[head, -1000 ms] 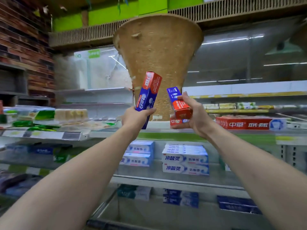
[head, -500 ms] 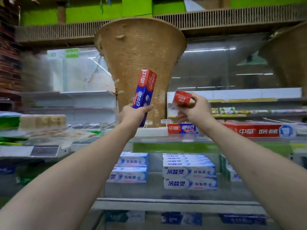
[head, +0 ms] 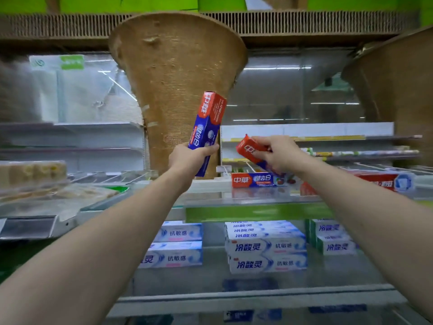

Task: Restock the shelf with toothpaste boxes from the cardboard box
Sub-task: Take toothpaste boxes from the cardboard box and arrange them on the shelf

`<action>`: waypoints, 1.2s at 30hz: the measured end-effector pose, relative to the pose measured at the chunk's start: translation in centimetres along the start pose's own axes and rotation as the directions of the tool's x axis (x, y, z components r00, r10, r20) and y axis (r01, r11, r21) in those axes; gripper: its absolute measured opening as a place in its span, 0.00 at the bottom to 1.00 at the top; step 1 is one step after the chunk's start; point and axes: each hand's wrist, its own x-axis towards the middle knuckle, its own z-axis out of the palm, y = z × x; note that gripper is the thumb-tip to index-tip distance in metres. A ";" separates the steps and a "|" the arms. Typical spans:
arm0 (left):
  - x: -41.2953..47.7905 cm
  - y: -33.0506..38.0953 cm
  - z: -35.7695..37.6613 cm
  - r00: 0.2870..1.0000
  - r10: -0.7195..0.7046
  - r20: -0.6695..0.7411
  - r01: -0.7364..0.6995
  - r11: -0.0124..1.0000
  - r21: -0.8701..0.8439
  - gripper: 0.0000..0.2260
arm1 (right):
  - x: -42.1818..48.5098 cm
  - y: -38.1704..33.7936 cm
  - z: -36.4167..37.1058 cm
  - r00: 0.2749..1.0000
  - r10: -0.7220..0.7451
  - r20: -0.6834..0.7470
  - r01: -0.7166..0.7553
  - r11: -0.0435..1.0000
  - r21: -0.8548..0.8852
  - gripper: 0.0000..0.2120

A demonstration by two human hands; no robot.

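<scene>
Left hand [head: 187, 158] grips toothpaste box [head: 207, 127] — near-upright, red-end up.

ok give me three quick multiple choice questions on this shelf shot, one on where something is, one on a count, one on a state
1. Where does the shelved red-and-blue box lie?
A. on the lowest shelf
B. just below the right hand
C. inside a cardboard box

2. How many boxes do the two hands hold in all?
A. one
B. two
C. three

3. How does the left-hand box sit in the left hand?
A. lying flat
B. red end down
C. near upright, red end up

Answers:
1 B: it lies lengthwise on the upper shelf, right under the right-hand box.
2 B: each hand grips one box.
3 C: its red end points up and leans slightly right.
</scene>
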 end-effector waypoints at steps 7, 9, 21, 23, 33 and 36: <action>-0.4 -0.6 1.0 0.996 -0.072 0.058 0.073 0.997 -0.009 0.22 | 0.4 0.6 3.7 0.980 -0.061 0.192 0.081 0.992 -0.101 0.18; -0.6 -0.4 1.4 0.986 -0.141 0.088 0.143 0.989 -0.024 0.20 | 0.8 1.2 4.9 0.977 -0.078 0.197 0.100 0.989 -0.105 0.19; -2.0 1.3 5.4 0.923 -0.299 0.243 0.355 0.906 -0.231 0.17 | 1.0 1.6 2.4 0.996 -0.067 -0.055 0.086 0.864 0.496 0.15; -2.3 2.4 6.5 0.916 -0.302 0.263 0.377 0.872 -0.313 0.17 | 0.6 1.2 2.2 0.993 -0.113 -0.044 0.118 0.825 0.552 0.13; -3.6 2.9 10.2 0.916 -0.252 0.313 0.378 0.806 -0.455 0.08 | -0.4 3.5 2.5 0.990 -0.125 -0.072 0.144 0.864 0.482 0.23; -3.5 3.4 10.0 0.926 -0.234 0.297 0.365 0.755 -0.544 0.08 | -0.2 4.9 1.9 0.993 -0.035 -0.115 0.091 0.844 0.529 0.09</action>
